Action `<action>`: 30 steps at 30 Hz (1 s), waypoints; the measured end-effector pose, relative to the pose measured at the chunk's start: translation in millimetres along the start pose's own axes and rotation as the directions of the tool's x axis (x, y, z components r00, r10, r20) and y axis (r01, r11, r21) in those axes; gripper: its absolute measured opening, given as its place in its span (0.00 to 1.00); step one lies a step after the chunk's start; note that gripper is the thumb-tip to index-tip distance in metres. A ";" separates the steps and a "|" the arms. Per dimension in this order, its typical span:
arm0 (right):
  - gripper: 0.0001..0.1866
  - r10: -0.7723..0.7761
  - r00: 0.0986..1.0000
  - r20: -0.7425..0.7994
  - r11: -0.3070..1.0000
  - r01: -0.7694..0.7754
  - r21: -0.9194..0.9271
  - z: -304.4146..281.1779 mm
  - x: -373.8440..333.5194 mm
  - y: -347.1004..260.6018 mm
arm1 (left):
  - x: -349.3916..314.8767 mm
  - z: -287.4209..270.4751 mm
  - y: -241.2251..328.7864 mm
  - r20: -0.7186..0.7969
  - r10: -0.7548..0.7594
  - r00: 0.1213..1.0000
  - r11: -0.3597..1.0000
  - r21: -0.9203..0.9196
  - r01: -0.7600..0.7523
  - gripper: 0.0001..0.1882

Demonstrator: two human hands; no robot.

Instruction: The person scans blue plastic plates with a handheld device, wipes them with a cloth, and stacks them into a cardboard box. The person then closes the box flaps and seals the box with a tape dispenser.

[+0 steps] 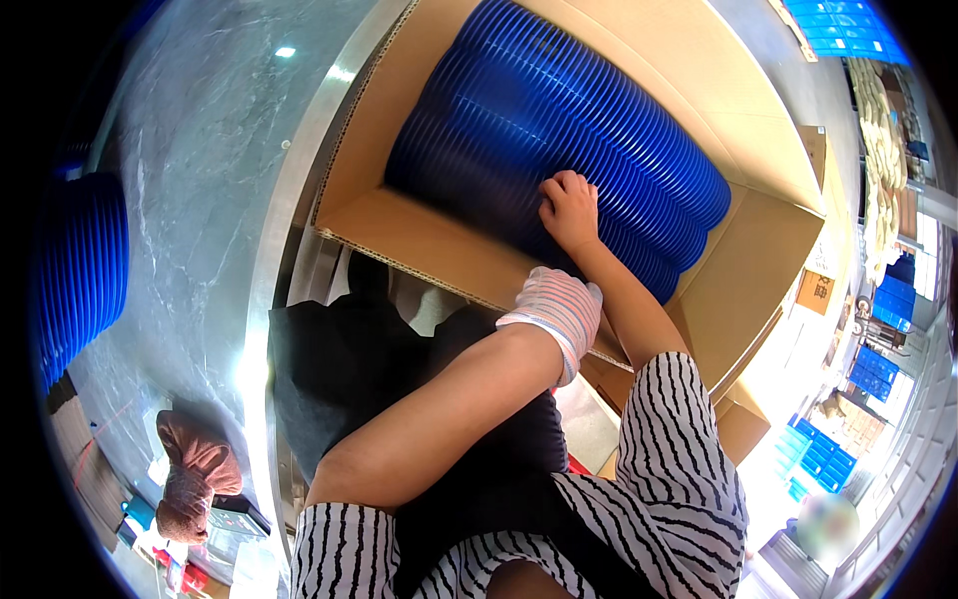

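A large open cardboard box (753,245) holds rows of thin, round blue pieces (559,110), packed on edge so that they look like ribbed rolls. My bare right hand (571,208) rests on the nearest row, its fingers curled against the rims of the pieces. On my left hand (557,311) is a striped knit glove. It is at the box's near edge, just under my right forearm. The left fingers are mostly hidden, so their grip does not show. The near row's left part is blurred.
On the grey marbled table (215,250) at left stands another blue ribbed stack (85,270). Nearer lies a brown cloth bundle (195,474). A metal edge (274,290) borders the table beside the box. Blue crates (823,454) and more cartons (815,290) fill the right side.
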State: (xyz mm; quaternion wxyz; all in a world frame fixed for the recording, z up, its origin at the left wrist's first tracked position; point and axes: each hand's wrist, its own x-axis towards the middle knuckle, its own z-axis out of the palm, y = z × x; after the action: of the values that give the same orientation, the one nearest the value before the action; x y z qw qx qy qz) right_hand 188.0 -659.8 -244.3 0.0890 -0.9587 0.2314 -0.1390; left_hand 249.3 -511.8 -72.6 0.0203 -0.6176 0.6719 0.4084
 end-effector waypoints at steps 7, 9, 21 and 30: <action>0.06 0.098 0.995 0.020 0.995 -0.099 0.009 -2.7 9.2 -2.7 | 0.4 2.2 -0.1 -0.024 0.009 1.000 1.000 0.008 -0.009 0.35; 0.05 0.125 0.991 0.051 0.992 -0.126 0.009 -6.2 12.8 -8.0 | -3.3 -2.3 0.6 -0.019 0.006 1.000 1.000 0.007 -0.006 0.35; 0.08 -0.015 0.999 -0.035 1.000 0.016 0.018 1.7 20.4 -7.3 | -8.0 -12.2 -1.1 0.002 -0.048 0.999 0.998 -0.038 0.048 0.34; 0.05 0.089 0.996 0.001 0.996 -0.089 -0.001 2.4 33.2 -20.3 | -9.5 -15.8 -0.5 -0.021 -0.028 0.999 1.000 -0.005 0.028 0.35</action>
State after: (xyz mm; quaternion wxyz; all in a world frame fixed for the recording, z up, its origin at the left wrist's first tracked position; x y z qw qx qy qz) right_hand 225.7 -657.3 -234.3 0.0948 -0.9476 0.2739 -0.1345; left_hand 259.5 -513.1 -57.3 0.0175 -0.6313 0.6622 0.4033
